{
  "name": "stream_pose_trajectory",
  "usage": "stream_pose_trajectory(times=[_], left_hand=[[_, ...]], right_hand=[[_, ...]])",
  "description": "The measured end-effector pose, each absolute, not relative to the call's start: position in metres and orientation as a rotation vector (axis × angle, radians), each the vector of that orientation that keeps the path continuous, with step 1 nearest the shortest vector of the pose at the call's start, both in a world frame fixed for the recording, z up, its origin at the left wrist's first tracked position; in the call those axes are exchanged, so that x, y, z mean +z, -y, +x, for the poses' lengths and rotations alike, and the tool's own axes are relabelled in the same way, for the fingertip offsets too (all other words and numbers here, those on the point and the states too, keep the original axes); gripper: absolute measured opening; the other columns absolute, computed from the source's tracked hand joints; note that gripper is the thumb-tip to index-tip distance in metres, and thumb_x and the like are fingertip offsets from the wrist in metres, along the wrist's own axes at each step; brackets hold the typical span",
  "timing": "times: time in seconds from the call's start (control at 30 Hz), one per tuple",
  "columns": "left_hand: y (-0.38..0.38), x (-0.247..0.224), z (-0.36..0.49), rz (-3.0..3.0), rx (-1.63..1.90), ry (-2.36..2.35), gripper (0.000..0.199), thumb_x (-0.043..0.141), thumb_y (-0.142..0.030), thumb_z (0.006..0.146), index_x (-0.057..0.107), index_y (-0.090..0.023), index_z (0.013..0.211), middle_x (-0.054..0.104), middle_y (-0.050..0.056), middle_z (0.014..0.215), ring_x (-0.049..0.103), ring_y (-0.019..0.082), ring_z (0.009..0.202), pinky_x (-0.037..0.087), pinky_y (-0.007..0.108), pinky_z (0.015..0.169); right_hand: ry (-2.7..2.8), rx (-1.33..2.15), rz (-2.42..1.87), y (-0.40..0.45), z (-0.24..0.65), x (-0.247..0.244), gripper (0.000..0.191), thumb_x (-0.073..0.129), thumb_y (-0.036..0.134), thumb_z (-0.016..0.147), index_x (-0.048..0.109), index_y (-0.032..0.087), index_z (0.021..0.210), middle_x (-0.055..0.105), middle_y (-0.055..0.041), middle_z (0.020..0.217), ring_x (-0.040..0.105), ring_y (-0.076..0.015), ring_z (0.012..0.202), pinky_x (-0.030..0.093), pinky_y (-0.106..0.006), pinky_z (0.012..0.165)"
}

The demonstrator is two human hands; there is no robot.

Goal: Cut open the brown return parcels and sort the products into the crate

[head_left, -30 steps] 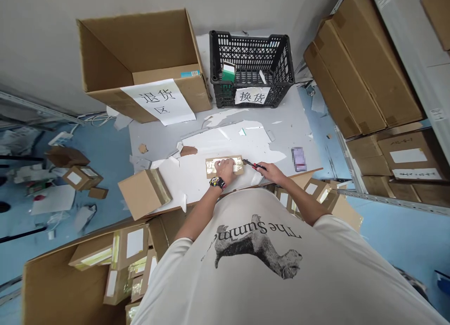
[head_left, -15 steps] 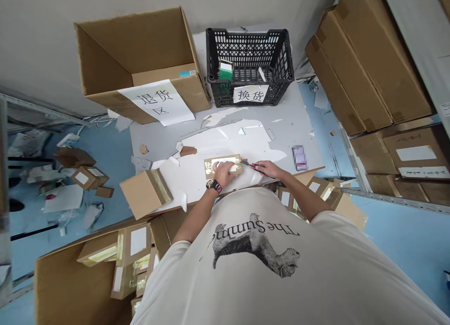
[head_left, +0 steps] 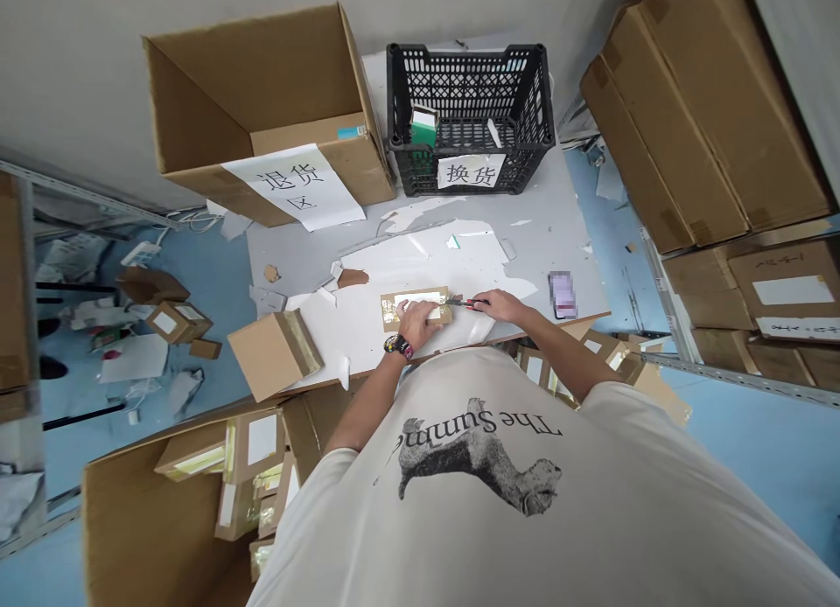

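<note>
The person's left hand [head_left: 418, 324] lies with fingers spread over a small taped parcel [head_left: 391, 311], which sits flat on the table [head_left: 551, 226] beneath it. Just beside it, the right hand [head_left: 502, 306] is closed around a red-and-black cutter [head_left: 467, 303], its tip at the parcel's near-right end; from here I can't tell whether it cuts. A plain carton [head_left: 268, 355] stands left of both hands, a black crate [head_left: 518, 171] well beyond them.
</note>
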State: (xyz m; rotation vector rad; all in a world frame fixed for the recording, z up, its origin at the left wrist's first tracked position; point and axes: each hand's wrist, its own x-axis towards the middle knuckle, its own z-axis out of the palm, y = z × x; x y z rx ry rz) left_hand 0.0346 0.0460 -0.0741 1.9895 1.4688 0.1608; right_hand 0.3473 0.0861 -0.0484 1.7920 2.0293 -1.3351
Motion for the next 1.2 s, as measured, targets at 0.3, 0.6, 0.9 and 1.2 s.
stream_pose_trajectory(times=[0.3, 0.6, 0.9, 1.2], left_hand=[[-0.048, -0.081, 0.033, 1.991, 0.182, -1.486, 0.039, 0.082, -0.041, 0.098, 0.078, -0.031, 0.135, 0.084, 0.01, 0.133, 0.072, 0.038, 0.13, 0.027, 0.065, 0.136], [-0.044, -0.079, 0.032, 1.999, 0.212, -1.509, 0.032, 0.082, -0.037, 0.098, 0.078, -0.03, 0.129, 0.083, 0.01, 0.128, 0.07, 0.038, 0.13, 0.026, 0.063, 0.137], [-0.045, -0.076, 0.037, 1.998, 0.22, -1.641, 0.028, 0.084, -0.037, 0.097, 0.076, -0.029, 0.122, 0.081, 0.01, 0.125, 0.069, 0.038, 0.127, 0.026, 0.062, 0.136], [-0.048, -0.068, 0.033, 2.037, 0.177, -1.627, 0.044, 0.076, -0.039, 0.102, 0.073, -0.031, 0.145, 0.076, 0.013, 0.144, 0.065, 0.039, 0.139, 0.027, 0.062, 0.138]], right_hand=[[-2.091, -1.361, 1.673, -0.076, 0.347, -0.041, 0.037, 0.067, 0.054, 0.112, 0.09, 0.034, 0.132, 0.089, -0.0048, 0.114, 0.075, -0.0262, 0.099, 0.05, -0.03, 0.081], [-1.991, -1.368, 1.735, -0.064, 0.347, -0.04, 0.037, 0.057, 0.045, 0.115, 0.087, 0.031, 0.131, 0.086, -0.0062, 0.115, 0.071, -0.0239, 0.094, 0.041, -0.029, 0.071], [-2.013, -1.565, 1.739, -0.051, 0.362, -0.033, 0.037, 0.059, 0.045, 0.115, 0.087, 0.026, 0.128, 0.086, -0.0045, 0.104, 0.071, -0.0221, 0.09, 0.047, -0.028, 0.076], [-2.289, -1.354, 1.84, -0.06, 0.361, -0.044, 0.049, 0.043, 0.038, 0.124, 0.073, 0.032, 0.162, 0.081, -0.0088, 0.141, 0.074, -0.0287, 0.129, 0.055, -0.034, 0.107]])
